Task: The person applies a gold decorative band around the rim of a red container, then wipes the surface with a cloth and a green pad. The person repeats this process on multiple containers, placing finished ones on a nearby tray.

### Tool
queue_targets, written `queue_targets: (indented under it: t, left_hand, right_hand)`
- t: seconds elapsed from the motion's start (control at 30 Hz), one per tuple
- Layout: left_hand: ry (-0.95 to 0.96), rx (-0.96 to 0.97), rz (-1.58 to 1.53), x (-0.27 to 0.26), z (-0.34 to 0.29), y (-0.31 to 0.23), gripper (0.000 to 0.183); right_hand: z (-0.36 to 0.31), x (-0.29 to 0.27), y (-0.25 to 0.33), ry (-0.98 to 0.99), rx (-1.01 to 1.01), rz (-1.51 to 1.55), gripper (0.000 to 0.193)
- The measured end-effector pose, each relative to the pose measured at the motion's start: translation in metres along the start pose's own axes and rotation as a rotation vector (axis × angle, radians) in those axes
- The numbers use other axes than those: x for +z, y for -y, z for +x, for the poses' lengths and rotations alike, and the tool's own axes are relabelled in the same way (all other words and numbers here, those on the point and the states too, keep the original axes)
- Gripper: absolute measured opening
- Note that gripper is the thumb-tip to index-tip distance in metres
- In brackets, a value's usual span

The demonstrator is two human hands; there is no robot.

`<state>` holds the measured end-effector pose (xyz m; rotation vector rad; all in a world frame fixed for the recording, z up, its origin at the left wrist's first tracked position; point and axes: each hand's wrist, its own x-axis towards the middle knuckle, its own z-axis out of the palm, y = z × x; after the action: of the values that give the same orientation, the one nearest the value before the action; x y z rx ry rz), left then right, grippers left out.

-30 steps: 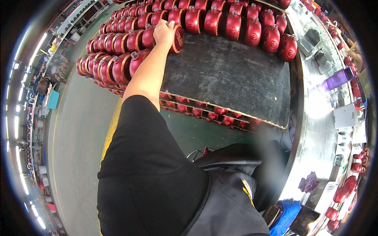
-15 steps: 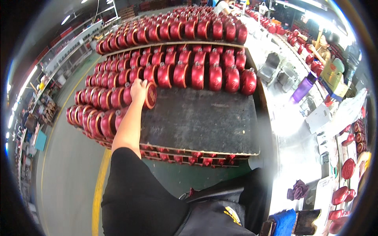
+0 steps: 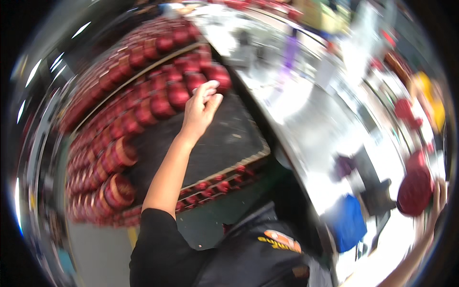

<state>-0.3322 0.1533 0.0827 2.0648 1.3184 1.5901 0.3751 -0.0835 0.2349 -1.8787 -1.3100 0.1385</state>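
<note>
My left hand (image 3: pixel 203 110) hangs over the black shelf board (image 3: pixel 191 143), its fingers loosely bent, the thumb apart and nothing in them. It is close to the front row of round, flat-sided dark red bottles (image 3: pixel 178 94), and its fingertips overlap the end bottle (image 3: pixel 217 76) in the picture; whether they touch I cannot tell. At the far right edge my right hand (image 3: pixel 438 198) grips the side of a dark red round bottle (image 3: pixel 415 191), its broad face showing. Blur softens both.
Rows of red bottles (image 3: pixel 158 48) fill the upper tier. A metal-topped bench (image 3: pixel 306 119) runs along the right, with a blue cloth (image 3: pixel 348 222), a dark purple rag (image 3: pixel 344 165) and a purple bottle (image 3: pixel 289 50). A person in yellow (image 3: pixel 428 100) is beyond it.
The view has swung right. My left hand has let go of the red bottle at the left rows and moved right across the board. My right hand has come into view with a red bottle.
</note>
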Motion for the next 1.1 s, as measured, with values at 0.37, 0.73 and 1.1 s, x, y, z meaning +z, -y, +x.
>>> queue_targets:
  t: [0.37, 0.73, 1.1]
  left_hand:
    - [1.397, -0.469, -1.289, 0.358, -0.075, -0.236, 0.068]
    - [1.124, -0.438, -0.973, 0.386, -0.119, -0.237, 0.040]
    - [0.751, 0.687, -0.425, 0.309, -0.140, -0.239, 0.115]
  right_hand:
    - [-0.094, 0.147, -0.027, 0.206, -0.058, 0.577, 0.027]
    - [-0.212, 0.143, -0.054, 0.136, 0.522, 0.310, 0.047]
    - [-0.225, 0.153, -0.002, -0.122, 0.443, 0.865, 0.049]
